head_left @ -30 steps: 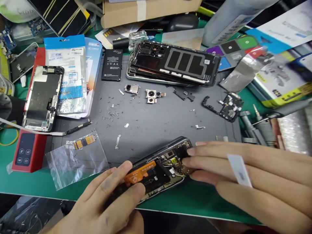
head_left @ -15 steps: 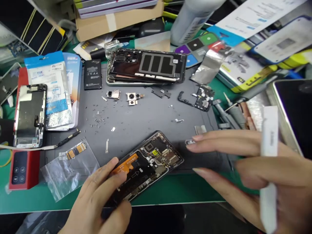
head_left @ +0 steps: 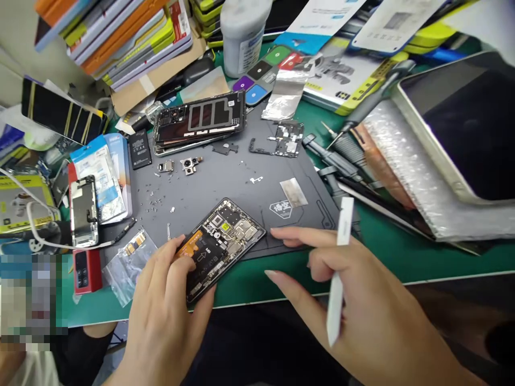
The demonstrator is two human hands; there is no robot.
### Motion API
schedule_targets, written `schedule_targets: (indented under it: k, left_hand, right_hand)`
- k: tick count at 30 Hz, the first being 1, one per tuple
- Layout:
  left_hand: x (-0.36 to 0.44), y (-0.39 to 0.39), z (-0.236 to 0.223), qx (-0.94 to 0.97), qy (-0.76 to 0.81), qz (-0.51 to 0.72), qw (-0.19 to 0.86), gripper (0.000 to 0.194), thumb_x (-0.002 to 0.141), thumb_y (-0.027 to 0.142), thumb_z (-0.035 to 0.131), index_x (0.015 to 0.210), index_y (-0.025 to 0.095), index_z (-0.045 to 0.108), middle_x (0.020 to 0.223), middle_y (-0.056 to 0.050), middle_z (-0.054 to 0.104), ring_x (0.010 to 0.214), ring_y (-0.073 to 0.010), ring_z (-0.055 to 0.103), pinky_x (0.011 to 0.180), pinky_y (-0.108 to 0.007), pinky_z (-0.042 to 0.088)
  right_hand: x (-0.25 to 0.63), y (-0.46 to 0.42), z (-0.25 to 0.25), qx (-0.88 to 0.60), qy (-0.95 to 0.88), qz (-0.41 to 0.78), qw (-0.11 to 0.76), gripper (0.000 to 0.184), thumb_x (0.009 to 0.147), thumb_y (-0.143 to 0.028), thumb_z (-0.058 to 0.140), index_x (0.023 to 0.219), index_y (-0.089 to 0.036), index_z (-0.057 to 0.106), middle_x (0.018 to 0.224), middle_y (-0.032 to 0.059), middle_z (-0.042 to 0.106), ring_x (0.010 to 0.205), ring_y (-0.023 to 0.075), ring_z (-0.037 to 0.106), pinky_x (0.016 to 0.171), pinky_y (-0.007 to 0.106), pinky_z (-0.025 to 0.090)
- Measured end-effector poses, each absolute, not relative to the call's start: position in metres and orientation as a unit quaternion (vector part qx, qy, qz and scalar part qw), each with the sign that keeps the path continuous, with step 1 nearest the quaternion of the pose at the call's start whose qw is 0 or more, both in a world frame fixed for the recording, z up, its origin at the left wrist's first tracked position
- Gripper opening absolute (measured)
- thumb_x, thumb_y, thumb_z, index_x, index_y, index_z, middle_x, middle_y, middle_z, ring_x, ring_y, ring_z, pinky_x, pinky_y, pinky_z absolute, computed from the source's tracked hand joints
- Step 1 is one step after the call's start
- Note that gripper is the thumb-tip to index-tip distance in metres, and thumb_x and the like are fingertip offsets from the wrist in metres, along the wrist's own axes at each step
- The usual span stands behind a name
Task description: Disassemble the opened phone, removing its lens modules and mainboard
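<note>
My left hand (head_left: 167,300) grips the lower end of an opened smartphone (head_left: 237,236) with its back off, fingers over the top edge and thumb under the near edge. The phone is tilted, showing its circuit board, black battery and an orange flex strip (head_left: 192,245). Just right of the phone is my right hand (head_left: 362,284). Its curled rear fingers hold a white, flat-ended stick tool (head_left: 335,313), while its thumb and index finger are spread apart and touch nothing I can see. Camera modules (head_left: 190,165) and loose screws (head_left: 155,202) lie on the grey mat (head_left: 225,179).
Phone back covers (head_left: 201,120) lie at the back of the mat beside a battery (head_left: 139,149). A black bracket (head_left: 287,139), screwdrivers (head_left: 370,99) and a large phone (head_left: 458,128) sit to the right. A red box (head_left: 87,272) stands at left; another person (head_left: 34,300) is at lower left.
The camera view has turned and pulled back, so more of both table sides shows. Both hands keep their holds; the right hand's fingers stay spread near the phone's right end.
</note>
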State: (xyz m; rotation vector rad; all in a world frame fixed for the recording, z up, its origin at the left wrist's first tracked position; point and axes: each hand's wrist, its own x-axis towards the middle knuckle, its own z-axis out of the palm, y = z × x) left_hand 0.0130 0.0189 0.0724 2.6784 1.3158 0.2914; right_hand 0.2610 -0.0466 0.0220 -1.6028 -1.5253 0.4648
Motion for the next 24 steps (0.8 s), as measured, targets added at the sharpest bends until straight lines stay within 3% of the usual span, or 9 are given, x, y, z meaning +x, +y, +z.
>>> schedule_targets:
  k: [5, 11, 16, 20, 24]
  left_hand:
    - [0.009, 0.021, 0.079, 0.864, 0.477, 0.115, 0.113, 0.026, 0.104, 0.022, 0.074, 0.121, 0.024, 0.055, 0.154, -0.021, 0.069, 0.135, -0.0374, 0.075, 0.102, -0.056, 0.066]
    - [0.001, 0.025, 0.071, 0.866, 0.446, 0.194, 0.114, 0.031, 0.1, 0.016, 0.074, 0.117, 0.027, 0.05, 0.155, -0.019, 0.066, 0.144, -0.0297, 0.071, 0.107, -0.048, 0.066]
    - [-0.001, 0.029, 0.061, 0.873, 0.41, 0.239, 0.109, 0.03, 0.1, 0.017, 0.071, 0.11, 0.029, 0.045, 0.152, -0.018, 0.065, 0.144, -0.03, 0.07, 0.106, -0.051, 0.067]
    - [0.001, 0.031, 0.059, 0.875, 0.396, 0.25, 0.127, 0.032, 0.098, 0.015, 0.07, 0.105, 0.029, 0.042, 0.153, -0.019, 0.064, 0.141, -0.0311, 0.071, 0.104, -0.052, 0.067]
    - [0.001, 0.034, 0.058, 0.871, 0.386, 0.263, 0.153, 0.031, 0.097, 0.015, 0.071, 0.105, 0.028, 0.045, 0.156, -0.018, 0.063, 0.145, -0.0322, 0.069, 0.107, -0.053, 0.065]
  right_hand:
    - [0.253, -0.037, 0.019, -0.638, -0.604, 0.175, 0.445, 0.03, 0.112, -0.032, 0.07, 0.102, -0.027, 0.041, 0.129, 0.0155, 0.079, 0.127, 0.0309, 0.08, 0.083, 0.044, 0.065]
    - [0.241, -0.044, 0.027, -0.599, -0.555, 0.196, 0.544, 0.036, 0.111, -0.027, 0.071, 0.095, -0.029, 0.038, 0.128, 0.0104, 0.082, 0.113, 0.0267, 0.084, 0.082, 0.038, 0.07]
    - [0.22, -0.059, 0.031, -0.57, -0.453, 0.22, 0.649, 0.04, 0.103, -0.016, 0.079, 0.091, -0.028, 0.043, 0.095, 0.0002, 0.079, 0.106, 0.0255, 0.086, 0.079, 0.032, 0.07]
    - [0.215, -0.06, 0.032, -0.547, -0.448, 0.204, 0.677, 0.046, 0.099, -0.013, 0.084, 0.081, -0.027, 0.044, 0.096, -0.0026, 0.081, 0.091, 0.0222, 0.087, 0.062, 0.029, 0.063]
    - [0.216, -0.058, 0.037, -0.548, -0.442, 0.199, 0.682, 0.047, 0.1, -0.017, 0.085, 0.077, -0.027, 0.044, 0.067, -0.006, 0.064, 0.086, 0.0235, 0.087, 0.053, 0.026, 0.06]
